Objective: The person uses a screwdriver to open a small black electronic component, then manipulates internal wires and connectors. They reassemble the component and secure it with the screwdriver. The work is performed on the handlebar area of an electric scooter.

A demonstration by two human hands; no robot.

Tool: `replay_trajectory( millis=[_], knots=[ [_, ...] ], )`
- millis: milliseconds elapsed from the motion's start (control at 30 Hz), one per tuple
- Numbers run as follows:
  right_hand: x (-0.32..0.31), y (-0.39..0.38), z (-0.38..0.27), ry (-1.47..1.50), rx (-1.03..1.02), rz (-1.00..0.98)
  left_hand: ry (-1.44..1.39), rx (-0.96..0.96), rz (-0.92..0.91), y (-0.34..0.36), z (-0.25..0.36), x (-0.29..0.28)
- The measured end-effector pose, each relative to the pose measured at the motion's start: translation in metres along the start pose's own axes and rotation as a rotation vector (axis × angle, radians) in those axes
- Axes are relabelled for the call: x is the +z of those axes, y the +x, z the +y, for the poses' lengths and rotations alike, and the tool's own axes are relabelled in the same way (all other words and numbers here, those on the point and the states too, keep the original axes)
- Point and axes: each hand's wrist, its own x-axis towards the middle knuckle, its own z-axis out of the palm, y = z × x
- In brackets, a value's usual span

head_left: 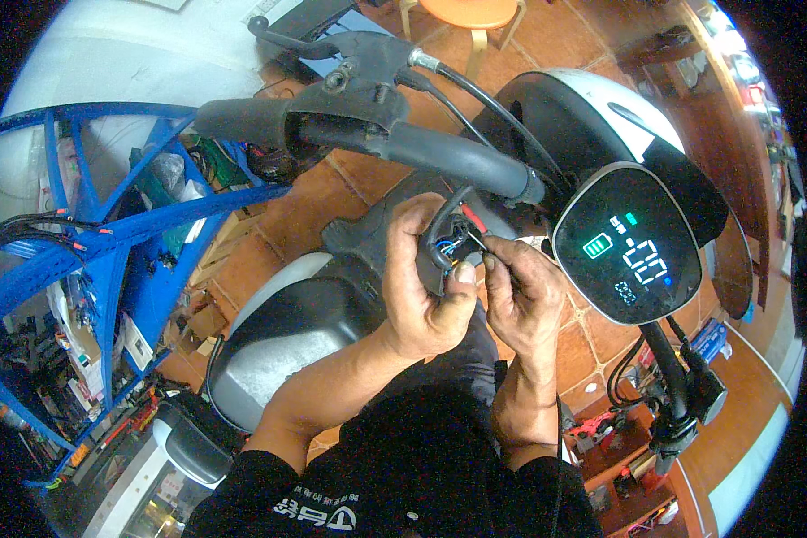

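My left hand point(420, 305) is closed around a small dark housing point(446, 231) with a grey cable, thin coloured wires and a red part showing in it. My right hand point(522, 289), fingers pinched, holds a thin pale piece point(478, 240) at the housing's right side; whether it is a wire or a tool I cannot tell. Just above hangs the scooter's black handlebar point(448, 158), with a lever bracket point(354, 76) and cables at its upper left. To the right of my hands is a lit display point(626, 242) with a green battery symbol.
A blue metal rack point(121, 229) holding clutter fills the left. Black-and-grey bodywork point(287, 341) sits lower left. An orange stool point(462, 11) stands at the top on the tiled floor point(350, 184). The other handlebar end point(668, 403) and wooden furniture point(726, 448) are lower right.
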Motion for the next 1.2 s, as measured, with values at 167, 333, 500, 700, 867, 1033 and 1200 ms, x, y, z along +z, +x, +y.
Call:
replay_trajectory(
  millis=[167,333,500,700,867,1033,1200],
  knots=[
    [0.003,0.001,-0.012,-0.041,0.092,0.027,0.011,0.019,0.034,-0.004,-0.009,0.003],
    [0.016,-0.005,-0.009,-0.096,0.053,0.142,0.033,-0.003,0.086,-0.006,-0.009,0.012],
    [0.033,-0.017,-0.002,0.103,0.183,0.263,0.012,0.034,0.074,-0.001,-0.001,0.013],
    [0.036,-0.016,-0.002,-0.007,0.097,0.265,0.059,0.073,0.110,-0.001,-0.005,0.007],
    [0.016,-0.035,0.021,-0.024,0.122,0.049,0.106,0.111,0.004,0.008,-0.009,-0.008],
    [0.104,-0.104,0.155,0.084,0.570,-0.106,-0.237,-0.270,-0.224,0.031,0.015,-0.040],
    [0.214,-0.118,0.219,-0.449,0.612,-0.453,-0.289,-0.327,-0.423,0.044,0.011,-0.049]
  ],
)
